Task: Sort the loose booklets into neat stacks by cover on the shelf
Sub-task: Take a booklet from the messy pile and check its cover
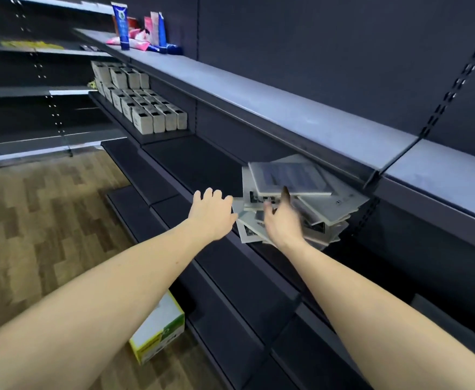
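A messy pile of grey-white booklets lies fanned out on the dark middle shelf, partly under the shelf above. The top booklet shows a bluish printed cover. My right hand reaches into the front of the pile, its fingers spread among the booklets; whether they grip one is unclear. My left hand hovers with relaxed straight fingers just left of the pile, fingertips close to a booklet's corner.
Rows of small beige boxes fill the same shelf further left. Tubes and packets stand on the upper grey shelf. A yellow-white carton sits on the wooden floor below my left arm. Lower dark shelves jut out beneath.
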Available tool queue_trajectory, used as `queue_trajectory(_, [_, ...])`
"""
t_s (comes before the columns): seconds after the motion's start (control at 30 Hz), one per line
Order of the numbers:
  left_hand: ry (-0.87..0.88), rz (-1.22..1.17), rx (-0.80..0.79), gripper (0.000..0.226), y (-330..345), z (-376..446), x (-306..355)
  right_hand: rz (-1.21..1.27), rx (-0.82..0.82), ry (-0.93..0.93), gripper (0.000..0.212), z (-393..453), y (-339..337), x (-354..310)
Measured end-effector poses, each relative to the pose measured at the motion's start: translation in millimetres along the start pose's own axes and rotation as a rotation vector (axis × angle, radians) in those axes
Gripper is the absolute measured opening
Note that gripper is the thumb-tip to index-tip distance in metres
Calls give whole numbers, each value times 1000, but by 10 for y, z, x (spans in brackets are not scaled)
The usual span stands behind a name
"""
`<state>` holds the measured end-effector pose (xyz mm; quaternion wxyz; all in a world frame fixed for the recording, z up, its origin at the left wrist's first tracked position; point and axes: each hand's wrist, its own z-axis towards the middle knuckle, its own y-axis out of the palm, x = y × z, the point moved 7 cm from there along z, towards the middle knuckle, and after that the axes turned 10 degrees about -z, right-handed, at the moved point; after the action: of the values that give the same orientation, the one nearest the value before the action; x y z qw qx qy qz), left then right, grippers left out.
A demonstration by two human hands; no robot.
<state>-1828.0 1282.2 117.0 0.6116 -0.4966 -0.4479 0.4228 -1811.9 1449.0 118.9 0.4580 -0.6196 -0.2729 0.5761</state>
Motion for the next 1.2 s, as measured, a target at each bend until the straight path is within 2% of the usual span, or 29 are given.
queue_trajectory(0.3, [83,-18,12,44,46,719,7,-8,23,112,63,566,158,52])
queue_trajectory(0.47, [176,-28,16,45,72,1024,-41,60,87,201,80,806,282,140])
queue_trajectory(0.6, [275,-51,-14,45,63,1173,-75,169,101,348,60,599,215,-59])
queue_trajectory(0.7, [341,-55,-29,45,45,1256,-118,227,164,465,63,542,181,-105])
queue_trajectory(0.8, [415,-65,-42,45,45,1297,-147,473,257,533,60,476,216,-69])
queue_trajectory(0.93, [488,-80,-84,46,48,1247,-141,431,368,658,80,324,218,19])
queue_trajectory(1.07, [574,-100,-34,39,43,1111,-81,548,437,822,59,92,229,94])
queue_trajectory(1.13, [595,-134,7,38,19,1058,-66,622,484,889,39,-12,218,99])
queue_trajectory(1.2, [600,-145,15,39,3,1034,-62,613,492,930,36,-102,203,116])
